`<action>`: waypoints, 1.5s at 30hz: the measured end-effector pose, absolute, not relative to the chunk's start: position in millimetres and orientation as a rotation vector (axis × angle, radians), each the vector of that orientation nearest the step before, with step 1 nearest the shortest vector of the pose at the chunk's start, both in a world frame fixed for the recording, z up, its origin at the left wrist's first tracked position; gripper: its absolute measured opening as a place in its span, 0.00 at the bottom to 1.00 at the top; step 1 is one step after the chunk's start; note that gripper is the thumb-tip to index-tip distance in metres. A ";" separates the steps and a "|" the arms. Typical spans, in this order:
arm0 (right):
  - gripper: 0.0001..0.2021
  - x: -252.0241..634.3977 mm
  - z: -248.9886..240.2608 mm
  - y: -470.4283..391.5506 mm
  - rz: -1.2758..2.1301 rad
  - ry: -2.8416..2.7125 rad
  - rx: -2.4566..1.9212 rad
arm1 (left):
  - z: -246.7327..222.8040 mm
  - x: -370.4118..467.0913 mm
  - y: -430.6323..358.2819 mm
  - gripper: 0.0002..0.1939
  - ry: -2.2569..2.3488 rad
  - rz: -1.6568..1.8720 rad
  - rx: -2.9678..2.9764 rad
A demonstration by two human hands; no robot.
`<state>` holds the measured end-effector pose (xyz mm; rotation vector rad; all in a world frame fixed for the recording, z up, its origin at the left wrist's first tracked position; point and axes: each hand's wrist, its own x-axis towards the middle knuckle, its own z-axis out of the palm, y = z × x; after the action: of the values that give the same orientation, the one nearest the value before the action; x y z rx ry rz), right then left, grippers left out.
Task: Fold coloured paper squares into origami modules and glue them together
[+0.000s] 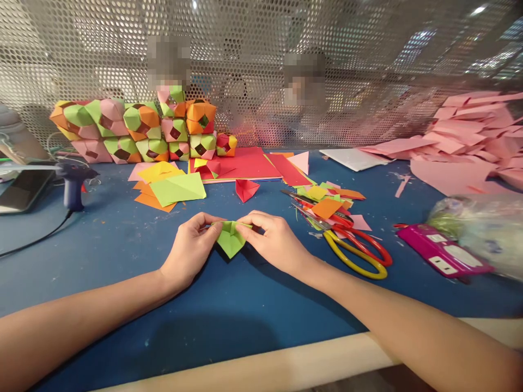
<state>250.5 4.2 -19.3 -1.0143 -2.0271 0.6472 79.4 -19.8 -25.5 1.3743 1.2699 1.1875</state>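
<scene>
Between my two hands is a folded piece of green origami paper (231, 240), held just over the blue table with its point toward me. My left hand (193, 244) pinches its left corner between thumb and fingers. On the opposite corner, my right hand (274, 239) grips the paper in the same way. Just behind it lies a small folded red paper piece (247, 190). To the left rear, a light green sheet (178, 188) rests on orange and yellow paper squares (160, 172).
Scissors (355, 253) with red and yellow handles lie right, by paper scraps (327, 196). A glue gun (75, 182) stands left. Folded paper balls (141, 122) are stacked against the perforated metal screen (253, 32). Pink paper (469, 133), a magenta power strip (443, 250) and a plastic bag (486, 234) are far right.
</scene>
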 end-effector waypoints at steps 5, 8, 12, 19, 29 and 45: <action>0.07 252.2 -23.6 6.3 0.595 -2.069 -0.918 | -26.3 80.8 -19.3 0.12 1.261 1.117 1.487; 0.07 251.9 -22.7 4.5 0.579 -2.104 -0.859 | -26.0 80.9 -19.2 0.11 1.285 1.046 1.581; 0.03 251.4 -19.7 4.2 0.536 -2.037 -0.899 | -25.6 80.3 -19.1 0.10 1.310 1.086 1.521; 0.08 254.1 -17.6 4.3 0.524 -2.056 -0.842 | -25.0 81.1 -20.0 0.13 1.272 1.053 1.524; 0.06 251.6 -18.4 6.8 0.636 -2.011 -1.021 | -27.1 79.3 -18.6 0.13 1.297 1.134 1.423; 0.08 252.4 -17.0 2.9 0.537 -2.130 -1.026 | -29.1 81.0 -18.4 0.10 1.273 1.172 1.374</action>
<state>252.4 2.9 -17.0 -1.0258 -2.1301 0.5370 81.0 -18.4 -29.1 1.3741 1.2732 1.1720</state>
